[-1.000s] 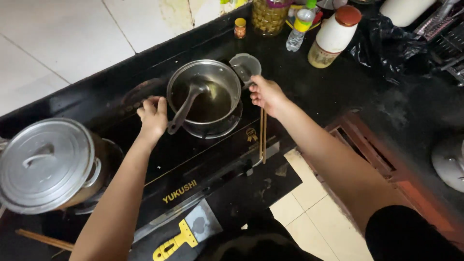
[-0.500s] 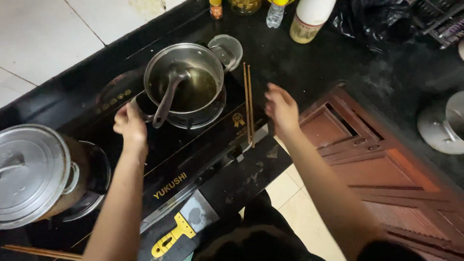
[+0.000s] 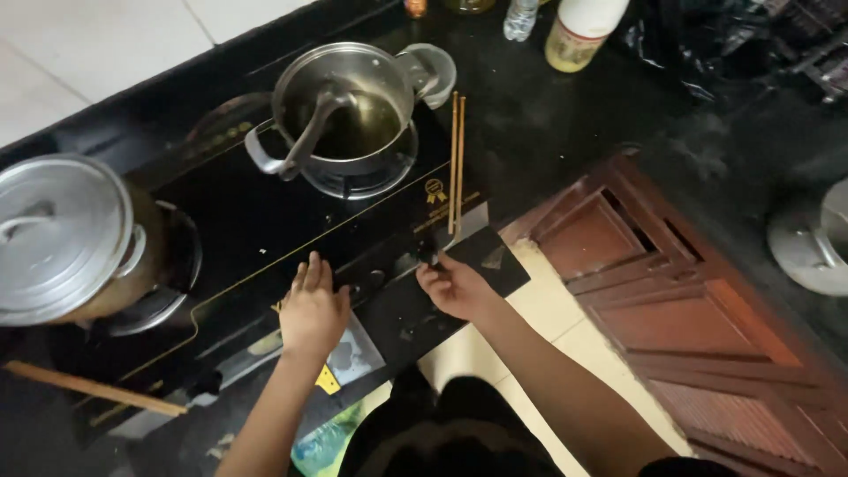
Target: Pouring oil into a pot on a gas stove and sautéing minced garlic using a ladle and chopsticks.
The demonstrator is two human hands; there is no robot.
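My left hand (image 3: 314, 311) rests flat on the front edge of the black gas stove (image 3: 256, 238), fingers apart and holding nothing. My right hand (image 3: 455, 287) is at the stove's front, with its fingertips pinched on a small dark stove knob (image 3: 427, 256). Beyond the hands an open steel pot (image 3: 353, 106) of yellowish liquid stands on the right burner, and a ladle (image 3: 309, 132) leans in it. A pair of wooden chopsticks (image 3: 456, 163) lies on the stove to the right of the pot.
A lidded steel pot (image 3: 62, 234) sits on the left burner. Bottles (image 3: 579, 31) stand at the back of the dark counter. A brown wooden cabinet door (image 3: 680, 300) is at the right, a metal lid (image 3: 817, 238) at the far right, and a wooden stick (image 3: 93, 389) at the lower left.
Both hands have drawn back from beside the pot to the stove's front edge. The right hand let the chopsticks lie on the stove and now pinches the knob.
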